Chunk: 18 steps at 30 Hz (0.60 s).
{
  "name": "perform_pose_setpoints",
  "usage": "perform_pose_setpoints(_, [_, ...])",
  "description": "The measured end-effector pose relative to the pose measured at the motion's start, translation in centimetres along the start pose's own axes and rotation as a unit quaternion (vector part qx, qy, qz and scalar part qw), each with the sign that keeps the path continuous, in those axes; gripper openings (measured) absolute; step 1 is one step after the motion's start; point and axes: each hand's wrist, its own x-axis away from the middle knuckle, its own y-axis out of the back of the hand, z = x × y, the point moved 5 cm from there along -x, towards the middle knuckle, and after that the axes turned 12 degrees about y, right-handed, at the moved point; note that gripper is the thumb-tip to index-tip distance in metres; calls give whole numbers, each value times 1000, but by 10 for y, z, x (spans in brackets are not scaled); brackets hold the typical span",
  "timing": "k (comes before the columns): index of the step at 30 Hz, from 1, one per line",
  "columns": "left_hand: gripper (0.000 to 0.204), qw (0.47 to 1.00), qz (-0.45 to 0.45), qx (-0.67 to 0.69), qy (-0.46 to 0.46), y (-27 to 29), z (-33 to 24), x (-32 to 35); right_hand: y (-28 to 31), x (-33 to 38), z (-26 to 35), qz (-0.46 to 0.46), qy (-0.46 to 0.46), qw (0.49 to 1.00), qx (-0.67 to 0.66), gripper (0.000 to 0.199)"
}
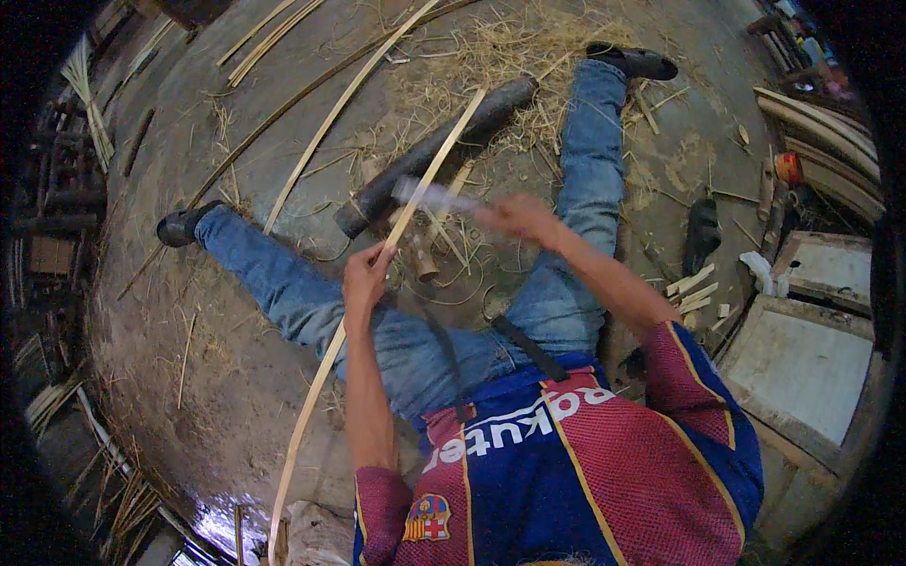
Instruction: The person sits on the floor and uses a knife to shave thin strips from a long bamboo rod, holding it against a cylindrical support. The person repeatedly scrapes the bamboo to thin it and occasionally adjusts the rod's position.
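Left hand (363, 274) is clamped around a long bamboo strip (377, 255) to steady it, while a blurred blade (436, 196) is gripped in the right hand (519, 219) for shaving against the dark log (436, 156).

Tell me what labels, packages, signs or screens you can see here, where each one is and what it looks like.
Shirt lettering: white print across the red and blue shirt, bottom centre.
Shirt crest: small shield-shaped patch, red, blue and yellow, lower on the shirt, toward the left.
No packages, signs or screens can be made out; small things at the right edge are too blurred to tell.
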Motion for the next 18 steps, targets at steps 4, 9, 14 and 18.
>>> perform_pose_setpoints(4, [39,999,-14,23,-28,0,4,-3,10,-21,-20,-77,-114,990,14,68])
perform_pose_setpoints(9, [39,994,43,72,-63,6,12,-5,11,-28,-45,20,-32,998,59,67])
perform_pose_setpoints(14, [38,989,86,116,-38,-1,13,-12,24,-34,-57,-49,-74,995,48,70])
perform_pose_setpoints(18, [37,986,134,96,6,14,21,-4,39,-30,-88,-2,-117,993,18,70])
